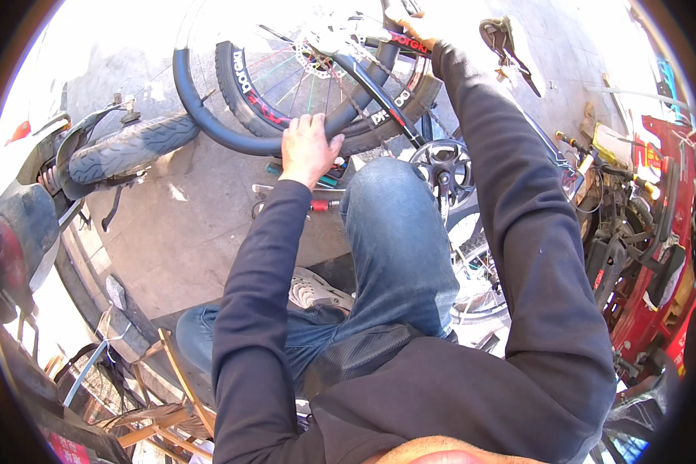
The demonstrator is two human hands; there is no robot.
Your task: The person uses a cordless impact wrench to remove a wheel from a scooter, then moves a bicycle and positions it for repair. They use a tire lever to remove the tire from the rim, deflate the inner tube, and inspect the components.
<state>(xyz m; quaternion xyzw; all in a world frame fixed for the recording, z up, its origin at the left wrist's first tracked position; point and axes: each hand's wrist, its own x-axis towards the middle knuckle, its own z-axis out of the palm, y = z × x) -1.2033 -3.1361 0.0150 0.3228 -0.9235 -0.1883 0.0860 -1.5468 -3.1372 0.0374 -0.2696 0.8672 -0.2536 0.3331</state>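
Observation:
A smooth black inner tube (201, 116) forms a large ring in front of a bicycle wheel. My left hand (308, 148) is closed over its near side, thumb to the right. Higher up, at the far right of the ring, my right hand (416, 27) grips the tube too, its fingers partly washed out by glare. Behind the ring is the wheel's knobby tyre (236, 85), with coloured spokes and a disc rotor (315, 58). The black bicycle frame (367, 81) crosses the wheel, and the crankset (443, 166) sits beside my knee.
A motorbike wheel (135, 147) stands at the left. Tools, including a red-handled one (321, 206), lie on the paving below the tube. A dark shoe (510, 50) is at the far right. Red metalwork (657, 232) lines the right side, and a wooden stool (182, 387) is at lower left.

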